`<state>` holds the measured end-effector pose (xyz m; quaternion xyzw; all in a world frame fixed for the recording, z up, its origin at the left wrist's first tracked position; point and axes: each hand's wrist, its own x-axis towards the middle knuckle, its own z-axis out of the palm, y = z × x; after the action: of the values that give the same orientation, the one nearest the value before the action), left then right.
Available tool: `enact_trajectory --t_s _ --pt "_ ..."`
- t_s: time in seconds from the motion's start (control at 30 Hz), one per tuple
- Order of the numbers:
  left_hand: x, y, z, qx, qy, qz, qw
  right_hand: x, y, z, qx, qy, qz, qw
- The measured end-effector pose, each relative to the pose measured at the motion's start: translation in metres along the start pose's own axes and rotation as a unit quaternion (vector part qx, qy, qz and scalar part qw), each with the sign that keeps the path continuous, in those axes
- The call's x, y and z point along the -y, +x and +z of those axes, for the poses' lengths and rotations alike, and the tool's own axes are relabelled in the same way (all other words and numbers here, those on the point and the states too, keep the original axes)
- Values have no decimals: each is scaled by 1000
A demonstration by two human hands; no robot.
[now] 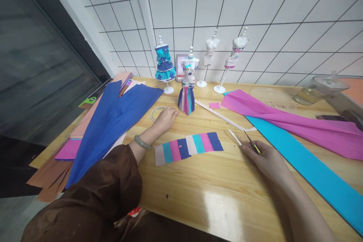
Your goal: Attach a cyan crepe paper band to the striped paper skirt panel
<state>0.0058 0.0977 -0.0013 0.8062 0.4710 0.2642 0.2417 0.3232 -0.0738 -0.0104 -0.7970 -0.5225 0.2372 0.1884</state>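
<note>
We see the right hand (266, 157) curled around small scissors (256, 148), blades pointing away, while thumb and fingers seem to pinch the near end of a short white strip (234, 136). The strip looks thin, feather-light and limp — best taken by one end, since it could curl or crease; the scissors we judge stiff and easy to grip at the handles. Strip and blades lie just beyond the right fingertips, well apart from the left hand (167, 117). Its fingers are bent and close together beside a tape ring (152, 113) and the striped skirt (186, 102) — whether they pinch anything, we cannot tell.
</note>
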Motion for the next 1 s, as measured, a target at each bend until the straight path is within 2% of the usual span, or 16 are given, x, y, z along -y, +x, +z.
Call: enact_trajectory --t_s 0.23,0.43,0.6,0.8,1.0 --pt "8 3 -14 28 -138 -119 983 2 -1 -1 5 -9 13 1000" --pt "27 -1 -33 9 -205 -184 961 -2 1 1 2 1 11 1000" --pt "39 -8 -26 -4 -200 -177 964 -3 2 1 -4 2 9 1000" --pt "38 -8 -18 9 -189 -150 970 -3 3 1 -3 -10 16 1000" --pt "49 -5 -15 6 -114 -137 984 -4 3 2 1 -6 14 1000"
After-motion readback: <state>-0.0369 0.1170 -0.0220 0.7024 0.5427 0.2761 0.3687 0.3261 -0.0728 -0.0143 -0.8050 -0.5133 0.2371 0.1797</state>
